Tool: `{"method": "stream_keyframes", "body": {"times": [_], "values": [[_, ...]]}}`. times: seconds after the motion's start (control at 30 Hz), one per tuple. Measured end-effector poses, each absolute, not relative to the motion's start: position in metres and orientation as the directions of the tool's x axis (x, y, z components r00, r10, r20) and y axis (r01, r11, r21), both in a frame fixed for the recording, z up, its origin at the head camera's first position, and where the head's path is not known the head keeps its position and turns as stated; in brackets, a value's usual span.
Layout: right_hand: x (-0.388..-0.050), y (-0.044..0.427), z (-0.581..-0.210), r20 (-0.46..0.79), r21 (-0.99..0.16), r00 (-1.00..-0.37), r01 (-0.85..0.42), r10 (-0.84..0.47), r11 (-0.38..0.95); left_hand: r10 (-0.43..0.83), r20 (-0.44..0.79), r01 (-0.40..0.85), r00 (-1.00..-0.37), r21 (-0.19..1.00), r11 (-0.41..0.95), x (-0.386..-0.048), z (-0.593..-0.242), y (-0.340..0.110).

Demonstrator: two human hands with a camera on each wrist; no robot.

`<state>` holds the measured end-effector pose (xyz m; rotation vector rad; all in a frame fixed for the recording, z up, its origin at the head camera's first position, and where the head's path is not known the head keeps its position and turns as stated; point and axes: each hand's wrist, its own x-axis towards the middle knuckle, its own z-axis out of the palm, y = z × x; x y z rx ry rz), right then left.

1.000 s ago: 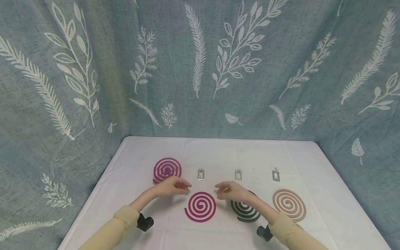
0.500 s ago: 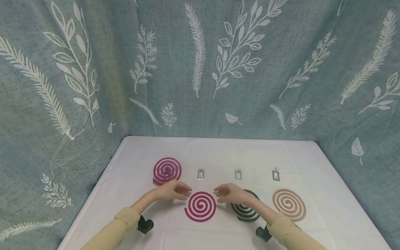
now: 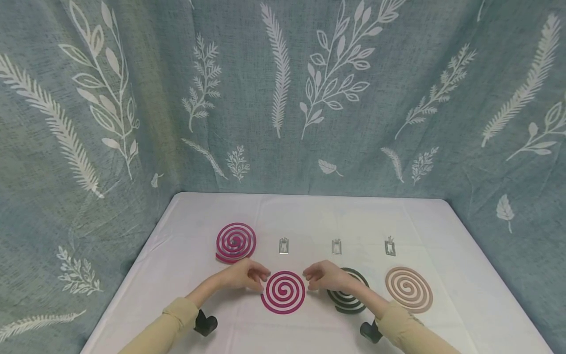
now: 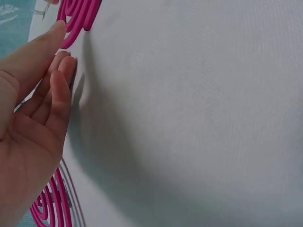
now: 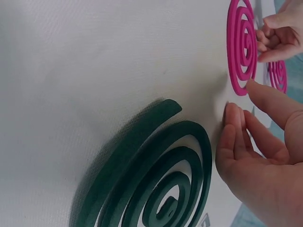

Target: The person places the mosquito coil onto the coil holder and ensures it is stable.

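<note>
A pink mosquito coil [image 3: 284, 291] lies flat on the white tablecloth between my two hands. At its left edge is my left hand [image 3: 239, 275], fingers loosely bent; in the left wrist view the thumb comes close to the coil, and whether it touches I cannot tell. My right hand [image 3: 329, 276] hovers by the coil's right edge, fingers loosely bent too, holding nothing. Partly under the right forearm is a dark green mosquito coil [image 5: 163, 111]. A second pink coil [image 3: 236, 242] lies farther back, just beyond the left hand, with something metal beneath it.
A tan mosquito coil [image 3: 406, 287] lies on the right. Behind the front coils, three small metal coil stands [image 3: 284, 252] form a row. Dark wrist-worn devices [image 3: 206, 324] sit by both cuffs. A blue-green leaf-patterned curtain [image 3: 309, 162] borders the table.
Both hands have come slightly nearer to the front pink coil and a little lower, toward its edges. The coils and stands have stayed in place.
</note>
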<state>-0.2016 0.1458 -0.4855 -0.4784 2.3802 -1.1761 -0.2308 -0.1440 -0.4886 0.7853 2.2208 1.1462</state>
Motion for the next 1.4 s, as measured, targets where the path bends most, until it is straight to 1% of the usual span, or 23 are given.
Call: {"method": "stream_keyframes", "body": {"times": [0.13,0.4,0.6,0.93,1.1,1.4], "values": [[-0.203,0.144,-0.489,-0.228,-0.818,-0.849,-0.099,-0.477,0.566,0.685,-0.167,0.259,-0.709,0.843,0.473,-0.229,-0.489,-0.143],[-0.204,0.140,-0.497,-0.194,-0.812,-0.871,-0.115,-0.451,0.572,0.689,-0.135,0.313,-0.712,0.818,0.483,-0.227,-0.494,-0.141],[-0.203,0.137,-0.501,-0.175,-0.806,-0.879,-0.131,-0.444,0.577,0.673,-0.149,0.297,-0.724,0.814,0.499,-0.229,-0.499,-0.140],[-0.203,0.136,-0.505,-0.163,-0.783,-0.887,-0.151,-0.432,0.604,0.672,-0.127,0.305,-0.730,0.819,0.486,-0.231,-0.507,-0.139],[-0.203,0.135,-0.505,-0.146,-0.784,-0.888,-0.165,-0.436,0.599,0.654,-0.130,0.298,-0.745,0.812,0.501,-0.230,-0.508,-0.138],[-0.200,0.135,-0.504,-0.121,-0.779,-0.887,-0.193,-0.445,0.596,0.656,-0.127,0.285,-0.744,0.828,0.484,-0.229,-0.506,-0.136]]}}
